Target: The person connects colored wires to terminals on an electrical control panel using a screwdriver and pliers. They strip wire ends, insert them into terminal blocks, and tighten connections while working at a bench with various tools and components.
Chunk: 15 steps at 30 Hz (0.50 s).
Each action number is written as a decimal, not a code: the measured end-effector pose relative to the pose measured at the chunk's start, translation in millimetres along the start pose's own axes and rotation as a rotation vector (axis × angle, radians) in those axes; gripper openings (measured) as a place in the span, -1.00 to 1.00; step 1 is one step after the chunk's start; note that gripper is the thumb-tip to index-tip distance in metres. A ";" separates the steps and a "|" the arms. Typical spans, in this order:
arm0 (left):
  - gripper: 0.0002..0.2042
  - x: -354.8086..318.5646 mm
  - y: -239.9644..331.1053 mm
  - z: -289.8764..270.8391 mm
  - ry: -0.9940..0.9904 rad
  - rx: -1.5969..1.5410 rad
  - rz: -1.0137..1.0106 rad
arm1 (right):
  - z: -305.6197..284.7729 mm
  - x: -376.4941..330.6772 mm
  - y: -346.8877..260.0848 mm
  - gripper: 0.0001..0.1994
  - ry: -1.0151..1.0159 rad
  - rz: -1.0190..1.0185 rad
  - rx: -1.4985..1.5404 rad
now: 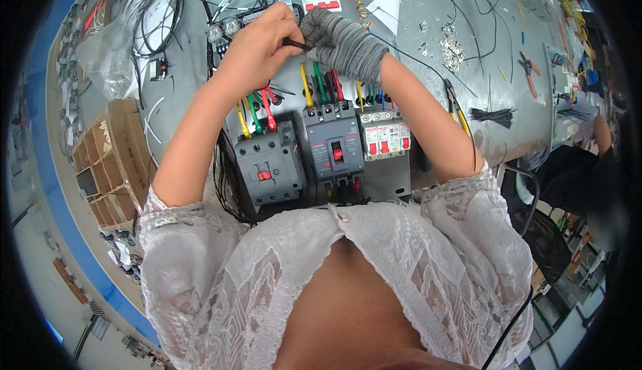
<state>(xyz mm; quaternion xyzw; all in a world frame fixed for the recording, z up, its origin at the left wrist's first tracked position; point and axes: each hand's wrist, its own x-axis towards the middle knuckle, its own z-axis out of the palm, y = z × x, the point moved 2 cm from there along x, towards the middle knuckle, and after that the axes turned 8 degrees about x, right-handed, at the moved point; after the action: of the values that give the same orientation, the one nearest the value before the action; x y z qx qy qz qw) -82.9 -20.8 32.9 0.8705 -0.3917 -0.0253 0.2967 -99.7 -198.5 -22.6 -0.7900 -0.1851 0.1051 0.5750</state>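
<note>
Nearest you there's the dark gray breaker (324, 148), its white neighbor (385, 139) just beside it. Past those, the green wire (318, 79) and red wire (337, 86) stick up near your hands — drop a wrist and you could snag one. Your left hand (264, 41) pinches a thin black piece (295, 44) in the gap between both hands; a loose pinch might let it slip. Your right hand (338, 44), in gray knit, is curled beside it — can't tell what its fingertips grip. Farther out, that black cable coil (160, 26) could catch a sideways reach.
</note>
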 end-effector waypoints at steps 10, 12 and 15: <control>-0.81 -4.1 -6.7 6.3 -0.030 -0.012 -0.075 | -5.2 -4.3 6.4 -0.68 -0.018 0.098 0.169; -0.82 -5.0 -6.2 3.2 -0.087 -0.088 -0.115 | -6.2 -7.7 1.7 -0.68 -0.030 0.128 0.243; -0.84 -4.4 -8.7 -1.3 -0.122 -0.173 -0.069 | -8.8 -11.5 -6.5 -0.71 -0.032 0.151 0.406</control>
<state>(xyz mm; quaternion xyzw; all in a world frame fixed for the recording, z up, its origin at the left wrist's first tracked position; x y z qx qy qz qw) -79.8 -12.6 28.5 0.8516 -0.3750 -0.1221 0.3453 -108.0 -209.1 -14.2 -0.6677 -0.1094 0.1959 0.7099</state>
